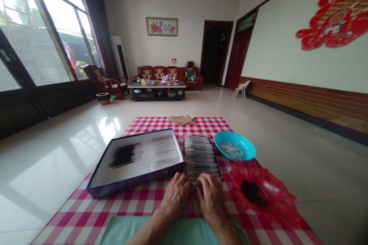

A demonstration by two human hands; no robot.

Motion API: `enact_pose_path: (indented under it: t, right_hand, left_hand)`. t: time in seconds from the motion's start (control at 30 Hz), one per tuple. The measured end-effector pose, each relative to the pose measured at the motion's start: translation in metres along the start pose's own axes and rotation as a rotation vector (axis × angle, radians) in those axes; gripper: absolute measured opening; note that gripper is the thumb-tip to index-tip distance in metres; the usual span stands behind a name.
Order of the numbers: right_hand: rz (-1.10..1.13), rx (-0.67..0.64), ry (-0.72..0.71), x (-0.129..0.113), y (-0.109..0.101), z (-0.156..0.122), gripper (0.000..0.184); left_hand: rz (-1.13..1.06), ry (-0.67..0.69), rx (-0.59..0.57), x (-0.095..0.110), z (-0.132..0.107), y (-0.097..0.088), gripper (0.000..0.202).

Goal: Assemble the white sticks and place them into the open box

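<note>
My left hand [177, 193] and my right hand [212, 195] are close together at the near end of a row of pens [200, 155]. The fingers of both are curled in, and whatever they pinch is hidden beneath them. The pens lie side by side, with translucent barrels and dark ends. Left of them is a shallow box [100, 178] with a dark blue rim. Inside lie a bundle of thin black-tipped sticks like pen refills [125, 155] and a row of clear tubes [164, 151].
A blue bowl [250, 147] of small whitish pieces and a red petal-shaped dish [277, 195] of small black pieces stand on the right. Cardboard pieces [182, 120] lie at the far edge of the checked tablecloth [138, 206]. A green cloth [123, 229] is nearest me.
</note>
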State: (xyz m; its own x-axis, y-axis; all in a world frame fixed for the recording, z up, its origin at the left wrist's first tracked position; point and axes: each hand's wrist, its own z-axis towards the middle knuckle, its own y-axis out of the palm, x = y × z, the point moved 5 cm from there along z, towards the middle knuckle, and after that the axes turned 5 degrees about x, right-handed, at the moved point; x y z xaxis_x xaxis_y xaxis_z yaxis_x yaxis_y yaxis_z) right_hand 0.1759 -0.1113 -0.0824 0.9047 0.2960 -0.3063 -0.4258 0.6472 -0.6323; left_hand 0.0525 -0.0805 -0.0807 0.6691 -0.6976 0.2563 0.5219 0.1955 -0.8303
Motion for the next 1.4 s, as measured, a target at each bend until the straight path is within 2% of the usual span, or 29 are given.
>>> enact_pose_path:
  t: [0.1,0.17,0.27,0.4,0.53,0.67,0.9,1.07,1.3,1.4]
  right_hand:
    - [0.018,0.210,0.134,0.015,-0.002,-0.003,0.043]
    - [0.088,0.261,0.235,0.026,0.001,-0.006,0.051]
    - [0.206,0.236,0.368,0.038,0.006,-0.010,0.044]
    - [0.358,0.224,0.496,0.045,0.001,-0.010,0.038]
    - [0.589,0.061,0.633,0.039,0.004,-0.010,0.037]
    - [0.625,-0.083,0.579,0.020,0.004,-0.006,0.032]
    - [0.499,-0.091,0.477,0.008,-0.002,0.001,0.035]
    - [0.500,-0.085,0.512,0.013,0.000,-0.001,0.036]
    - [0.608,-0.100,0.589,0.022,0.005,-0.007,0.032]
    - [0.681,-0.102,0.615,0.023,0.007,-0.007,0.031]
  left_hand:
    - [0.023,-0.075,0.049,-0.006,-0.003,-0.001,0.021]
    - [0.032,-0.101,0.072,-0.008,-0.005,-0.003,0.020]
    - [0.028,-0.107,0.090,-0.008,-0.005,-0.005,0.019]
    - [0.041,-0.118,0.099,-0.010,-0.004,-0.007,0.017]
    - [0.047,-0.111,0.096,-0.007,-0.003,-0.010,0.018]
    - [0.014,-0.065,0.084,0.005,-0.005,-0.008,0.017]
    - [0.009,-0.024,0.186,0.013,-0.008,-0.002,0.015]
    - [0.031,-0.001,0.175,0.013,-0.007,-0.003,0.016]
    - [-0.084,0.004,0.106,0.012,-0.004,-0.004,0.020]
    - [-0.126,-0.036,0.089,0.008,-0.003,-0.004,0.021]
